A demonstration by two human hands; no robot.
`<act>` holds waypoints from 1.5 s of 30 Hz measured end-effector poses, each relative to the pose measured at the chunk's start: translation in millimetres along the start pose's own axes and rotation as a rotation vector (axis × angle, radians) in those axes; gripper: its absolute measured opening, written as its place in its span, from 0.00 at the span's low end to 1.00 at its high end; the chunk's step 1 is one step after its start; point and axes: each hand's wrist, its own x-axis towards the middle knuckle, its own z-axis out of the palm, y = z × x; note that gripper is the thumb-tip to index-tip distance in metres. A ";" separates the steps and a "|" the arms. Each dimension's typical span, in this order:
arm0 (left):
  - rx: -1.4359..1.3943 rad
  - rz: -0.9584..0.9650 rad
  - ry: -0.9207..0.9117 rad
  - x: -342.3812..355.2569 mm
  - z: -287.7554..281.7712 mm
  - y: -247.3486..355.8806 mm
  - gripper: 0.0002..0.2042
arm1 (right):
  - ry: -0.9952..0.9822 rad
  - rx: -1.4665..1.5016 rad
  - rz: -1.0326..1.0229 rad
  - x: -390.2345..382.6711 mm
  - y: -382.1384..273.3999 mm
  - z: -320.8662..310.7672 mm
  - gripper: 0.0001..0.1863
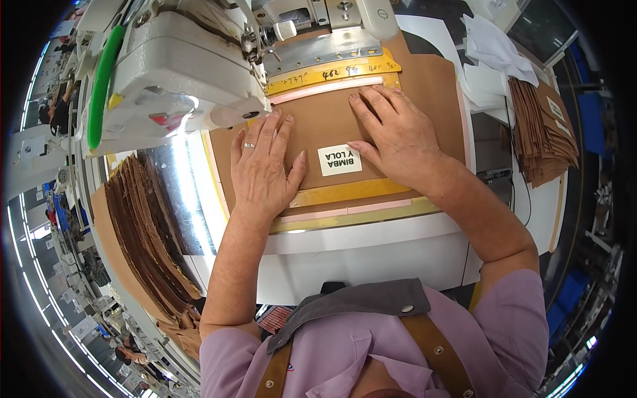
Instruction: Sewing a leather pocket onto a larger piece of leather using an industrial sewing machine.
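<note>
A brown sheet, perhaps leather or fabric, lies flat under both my hands, with a small cream label near its middle. My left hand rests on its left part, fingers stretched forward beside the sewing machine head. My right hand lies on the right part, fingers spread, thumb by the label. Just beyond my fingertips run a pale strip and a yellow marked strip below a metal plate. Another yellow strip crosses the sheet's near side. Neither hand grips anything.
A stack of brown pieces stands at my left, and another brown stack hangs over the right side. White crumpled sheets lie at the far right. A green bar is on the machine's left side. People sit in the far left background.
</note>
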 end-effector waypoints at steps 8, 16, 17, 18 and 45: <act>-0.004 0.005 0.006 -1.5 0.1 -3.7 0.28 | -0.036 -0.032 0.046 -1.6 -1.7 0.9 0.35; 0.016 -0.003 -0.011 -4.0 -4.4 -11.4 0.27 | -0.055 -0.013 0.040 0.3 -5.2 1.5 0.34; 0.029 -0.001 -0.027 -3.7 -5.0 -11.7 0.27 | -0.058 0.001 0.045 0.3 -4.4 1.9 0.34; 0.031 -0.003 -0.027 -4.2 -5.9 -13.2 0.27 | -0.057 0.003 0.044 0.9 -5.2 2.1 0.34; 0.106 -0.025 -0.014 -22.7 -16.7 -65.8 0.33 | -0.026 0.045 -0.030 27.3 -31.8 16.4 0.36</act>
